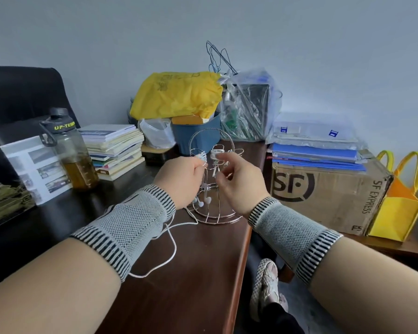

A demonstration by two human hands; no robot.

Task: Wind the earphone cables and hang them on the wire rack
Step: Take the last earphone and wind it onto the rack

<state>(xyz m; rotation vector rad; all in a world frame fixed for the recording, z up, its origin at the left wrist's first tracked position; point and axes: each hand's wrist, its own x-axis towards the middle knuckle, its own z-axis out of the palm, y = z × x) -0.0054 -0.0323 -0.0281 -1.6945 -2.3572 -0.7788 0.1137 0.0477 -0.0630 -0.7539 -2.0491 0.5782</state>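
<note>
Head view looks down on a dark wooden table (198, 273) where a wire rack (211, 179) stands near the middle. Both hands reach to it. At the rack's left side the left hand (181, 180) is closed, pinching a white earphone cable (171, 244) that trails back over the table under the left wrist; earbuds (203, 201) dangle just below that hand. Half curled with fingers loosely spread, the right hand (241, 182) has its fingertips at a wound white coil (216, 154) on the rack; whether it grips the coil cannot be told.
</note>
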